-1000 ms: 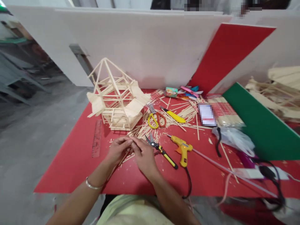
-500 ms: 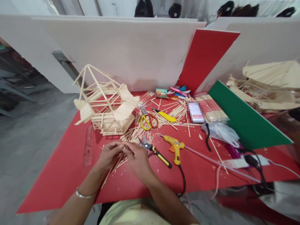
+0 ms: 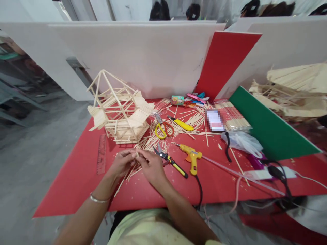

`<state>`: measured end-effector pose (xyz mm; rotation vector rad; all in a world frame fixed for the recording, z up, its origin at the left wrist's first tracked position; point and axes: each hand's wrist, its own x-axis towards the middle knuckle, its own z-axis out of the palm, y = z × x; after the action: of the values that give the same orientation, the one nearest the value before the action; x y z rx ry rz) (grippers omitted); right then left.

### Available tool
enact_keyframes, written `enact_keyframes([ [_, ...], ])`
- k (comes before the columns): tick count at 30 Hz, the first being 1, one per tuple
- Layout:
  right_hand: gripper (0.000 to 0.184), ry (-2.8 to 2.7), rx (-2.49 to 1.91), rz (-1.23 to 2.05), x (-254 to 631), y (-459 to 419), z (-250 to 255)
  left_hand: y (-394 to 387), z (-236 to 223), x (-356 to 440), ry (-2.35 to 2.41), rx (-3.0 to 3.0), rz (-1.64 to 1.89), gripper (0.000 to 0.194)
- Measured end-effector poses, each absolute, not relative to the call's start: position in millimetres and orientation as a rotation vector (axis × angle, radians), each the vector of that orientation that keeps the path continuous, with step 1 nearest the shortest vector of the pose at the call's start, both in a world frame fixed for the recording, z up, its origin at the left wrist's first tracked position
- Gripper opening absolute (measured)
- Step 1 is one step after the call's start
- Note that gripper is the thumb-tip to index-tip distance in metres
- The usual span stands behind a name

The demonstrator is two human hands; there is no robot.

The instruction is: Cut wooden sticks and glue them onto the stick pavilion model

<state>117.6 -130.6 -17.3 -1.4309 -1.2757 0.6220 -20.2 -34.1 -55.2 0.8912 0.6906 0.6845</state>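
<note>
Close together over the front of the red table, my left hand (image 3: 122, 164) and my right hand (image 3: 152, 167) pinch a short piece of pale wooden stick (image 3: 137, 154) between their fingertips. Most of that piece is hidden by the fingers. Loose wooden sticks (image 3: 146, 141) lie under and beyond my hands. Just right of my right hand are yellow-and-black pruning shears (image 3: 173, 166), blades apart. Past them rests a yellow hot glue gun (image 3: 191, 156) with a glue stick in its back. A house-like frame of sticks (image 3: 120, 115) stands behind my hands, to the left.
Scissors (image 3: 163, 128), a yellow cutter knife (image 3: 181, 124), a phone (image 3: 215, 119) and a clear ruler (image 3: 101, 154) lie on the red table (image 3: 68, 190). A green board (image 3: 270, 132) leans at right, near a plastic bag (image 3: 244, 143). White boards (image 3: 133, 58) wall off the back.
The view has shifted slightly, so the table things sit a little further right. A pale bit of stick now shows between my fingertips. Both hands stay together in nearly the same place.
</note>
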Motion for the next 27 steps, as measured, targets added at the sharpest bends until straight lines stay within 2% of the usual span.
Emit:
enact_keyframes([
  [6, 0.031, -1.233, -1.384, 0.605, 120.8, -128.1, -24.6, -30.2, -62.1, -8.6, 0.699, 0.882, 0.744, 0.027],
  [17, 0.033, -1.323, -1.193, 0.782, 157.9, -116.4, 11.3, -34.2, -21.2, 21.9, 0.543, 0.956, 0.793, 0.03],
  [27, 0.033, -1.296, -1.284, 0.761, 153.8, -115.9, -13.7, -39.3, -28.2, 23.3, 0.498, 0.871, 0.764, 0.029],
])
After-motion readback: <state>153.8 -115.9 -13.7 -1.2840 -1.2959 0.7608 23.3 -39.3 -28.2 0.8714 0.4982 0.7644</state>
